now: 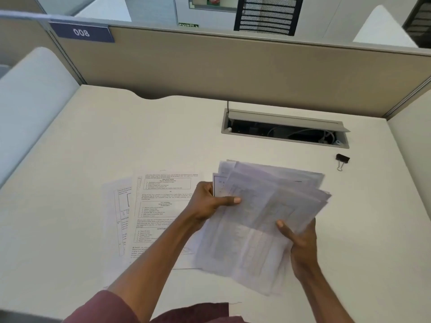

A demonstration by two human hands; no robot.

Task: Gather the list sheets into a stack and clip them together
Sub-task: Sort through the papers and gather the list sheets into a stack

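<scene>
I hold a loose, fanned bundle of printed list sheets (263, 220) above the white desk (93, 148), blurred by motion. My left hand (210, 203) grips the bundle's left edge, thumb on top. My right hand (300, 238) grips its lower right side from beneath. Two more printed sheets (161, 206) lie flat on the desk to the left, partly overlapping and partly covered by my left forearm. A black binder clip (342, 159) with silver handles lies on the desk at the right, apart from both hands.
An open cable tray (284, 131) with wires is set into the desk behind the bundle. A beige partition (233, 73) closes off the back; low white dividers stand at left and right.
</scene>
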